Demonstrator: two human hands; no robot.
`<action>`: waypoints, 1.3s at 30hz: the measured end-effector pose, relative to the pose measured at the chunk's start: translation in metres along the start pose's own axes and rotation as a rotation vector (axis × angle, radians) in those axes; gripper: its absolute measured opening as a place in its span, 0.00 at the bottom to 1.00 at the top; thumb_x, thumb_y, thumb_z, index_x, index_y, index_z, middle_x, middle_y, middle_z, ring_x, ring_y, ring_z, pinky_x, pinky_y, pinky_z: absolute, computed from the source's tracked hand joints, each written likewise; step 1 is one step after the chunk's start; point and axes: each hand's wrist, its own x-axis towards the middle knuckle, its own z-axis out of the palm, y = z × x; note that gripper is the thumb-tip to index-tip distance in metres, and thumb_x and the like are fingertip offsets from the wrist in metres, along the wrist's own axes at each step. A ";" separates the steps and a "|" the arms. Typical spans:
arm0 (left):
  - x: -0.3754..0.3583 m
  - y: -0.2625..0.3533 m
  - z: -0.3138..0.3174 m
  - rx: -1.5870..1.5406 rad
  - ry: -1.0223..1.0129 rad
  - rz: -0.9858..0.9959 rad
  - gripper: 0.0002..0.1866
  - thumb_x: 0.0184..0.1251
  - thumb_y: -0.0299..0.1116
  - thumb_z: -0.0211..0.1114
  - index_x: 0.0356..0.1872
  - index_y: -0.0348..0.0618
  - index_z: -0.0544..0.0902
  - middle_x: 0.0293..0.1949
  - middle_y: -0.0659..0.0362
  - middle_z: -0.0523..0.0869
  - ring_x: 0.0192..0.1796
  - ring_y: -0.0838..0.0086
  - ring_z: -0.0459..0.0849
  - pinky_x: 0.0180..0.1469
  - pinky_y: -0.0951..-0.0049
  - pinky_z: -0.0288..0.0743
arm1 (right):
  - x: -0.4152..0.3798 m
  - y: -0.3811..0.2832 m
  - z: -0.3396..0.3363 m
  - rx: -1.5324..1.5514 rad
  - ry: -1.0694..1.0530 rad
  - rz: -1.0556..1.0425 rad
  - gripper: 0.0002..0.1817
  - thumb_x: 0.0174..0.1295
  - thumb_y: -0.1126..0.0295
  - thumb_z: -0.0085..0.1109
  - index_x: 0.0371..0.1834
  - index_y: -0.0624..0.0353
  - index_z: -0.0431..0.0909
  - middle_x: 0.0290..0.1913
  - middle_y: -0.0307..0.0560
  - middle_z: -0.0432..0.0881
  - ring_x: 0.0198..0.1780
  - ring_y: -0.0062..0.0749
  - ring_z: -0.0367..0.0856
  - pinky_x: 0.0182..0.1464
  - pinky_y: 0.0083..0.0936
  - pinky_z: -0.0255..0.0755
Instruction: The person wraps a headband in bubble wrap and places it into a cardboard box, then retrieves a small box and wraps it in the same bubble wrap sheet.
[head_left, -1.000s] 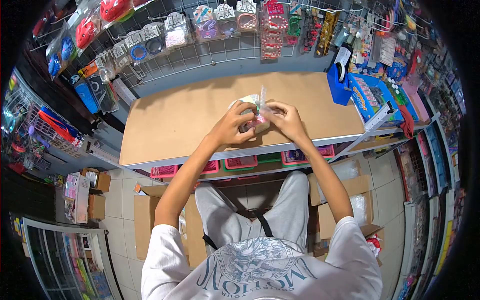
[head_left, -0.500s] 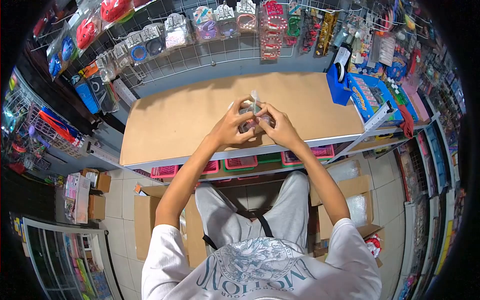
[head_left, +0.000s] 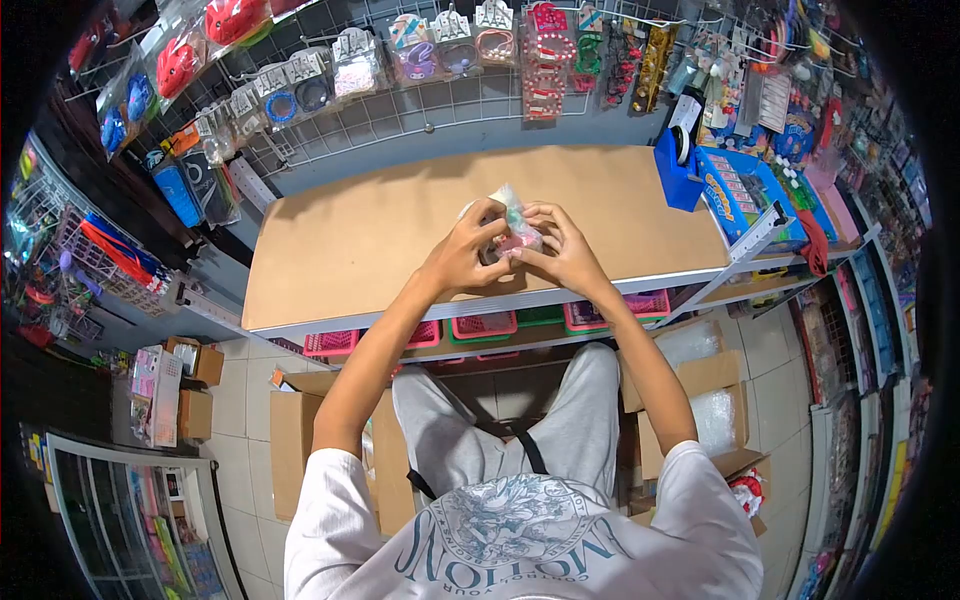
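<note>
Near the front edge of the brown tabletop point(head_left: 360, 240), both hands are round a small clear plastic bag point(head_left: 515, 212) with pink, red and green contents that I cannot make out. My left hand point(head_left: 467, 248) grips the bag's left side with curled fingers. On the right side, my right hand point(head_left: 562, 250) pinches the bag between thumb and fingers. The bag's top sticks up between the hands, and part of its lower end is hidden by the fingers.
Hair ties and small packets hang on the wire grid point(head_left: 430, 127) behind. A blue tape dispenser point(head_left: 680, 172) and a blue display box point(head_left: 735, 200) stand at the right. Pink baskets point(head_left: 483, 325) sit under the tabletop; cardboard boxes point(head_left: 292, 450) flank the legs.
More of the bag's top and its pink contents show between the hands. The right hand's fingers have shifted up and spread slightly along the bag; the left hand is nearly unmoved.
</note>
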 end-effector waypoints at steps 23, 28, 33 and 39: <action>0.002 0.000 -0.007 0.051 -0.082 0.029 0.31 0.45 0.35 0.70 0.57 0.43 0.82 0.66 0.45 0.72 0.62 0.47 0.79 0.65 0.51 0.76 | 0.025 0.010 -0.027 -0.137 0.478 0.094 0.38 0.57 0.74 0.74 0.68 0.54 0.60 0.50 0.54 0.80 0.50 0.34 0.84 0.50 0.31 0.80; 0.004 0.015 -0.032 0.045 -0.185 -0.021 0.32 0.46 0.32 0.66 0.60 0.44 0.81 0.64 0.46 0.76 0.66 0.45 0.76 0.71 0.50 0.71 | 0.011 0.006 -0.049 -0.090 0.306 0.279 0.35 0.59 0.78 0.69 0.68 0.56 0.62 0.39 0.43 0.81 0.40 0.25 0.83 0.42 0.23 0.79; 0.006 0.015 -0.046 0.047 -0.311 -0.080 0.32 0.46 0.28 0.62 0.61 0.42 0.79 0.60 0.46 0.80 0.66 0.46 0.77 0.75 0.49 0.66 | -0.018 -0.012 -0.045 -0.107 0.105 0.337 0.33 0.56 0.82 0.63 0.67 0.57 0.64 0.39 0.42 0.80 0.37 0.21 0.79 0.38 0.20 0.75; 0.011 0.020 -0.052 0.029 -0.387 -0.083 0.29 0.49 0.27 0.58 0.59 0.40 0.79 0.55 0.46 0.83 0.61 0.46 0.80 0.73 0.51 0.69 | -0.028 -0.028 -0.040 -0.252 -0.114 0.304 0.31 0.57 0.75 0.69 0.65 0.60 0.69 0.43 0.44 0.80 0.40 0.23 0.80 0.43 0.22 0.77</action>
